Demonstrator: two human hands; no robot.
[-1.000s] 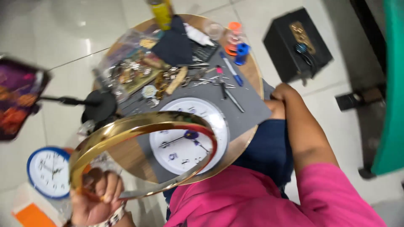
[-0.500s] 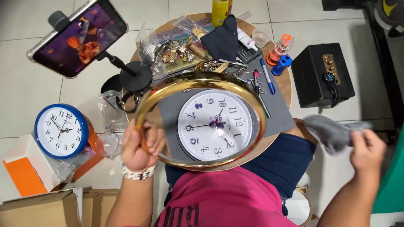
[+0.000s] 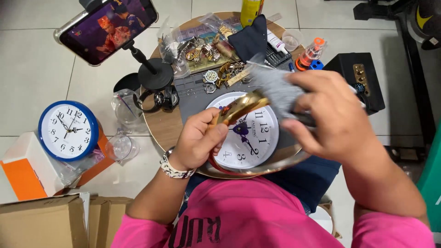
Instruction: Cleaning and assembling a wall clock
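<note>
Left hand (image 3: 198,144): fingers closed on gold clock frame (image 3: 239,108), above white clock face (image 3: 245,133).
Right hand (image 3: 330,115): gripping grey cloth (image 3: 273,87) (pressed on frame).

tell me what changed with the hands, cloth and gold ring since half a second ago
The right hand swung in from the side, bringing the grey cloth onto the gold ring. The left hand tilted the ring edge-on. The white clock face and blue clock stayed put.

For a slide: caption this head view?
Left hand holds gold clock frame; right hand presses grey cloth on it.
</note>
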